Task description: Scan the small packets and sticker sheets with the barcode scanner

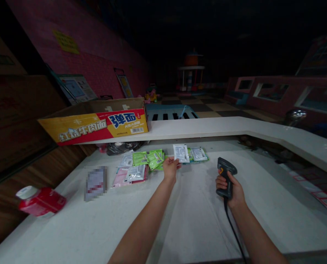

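Note:
Between the fingertips of my left hand (171, 169) is a small white printed sachet (181, 152), pinched at its lower left corner. My right hand (234, 189) is wrapped round the handle of a dark barcode scanner (226, 176), whose cable hangs down toward the counter's front edge. Left of my left hand lie green sachets (153, 160) in a loose pile, with a white sachet (136, 173) and a pink packet (122, 178) beside them. Another white sachet (199, 154) rests on green ones, just right of the held sachet.
A red bottle with a white cap (42, 201) lies on the white counter (78, 234) at left, near a pixelated pack (95, 183). Along the back, a raised ledge (196, 126) carries a red-and-yellow carton (103, 124). Stacked brown boxes (17, 121) stand at far left.

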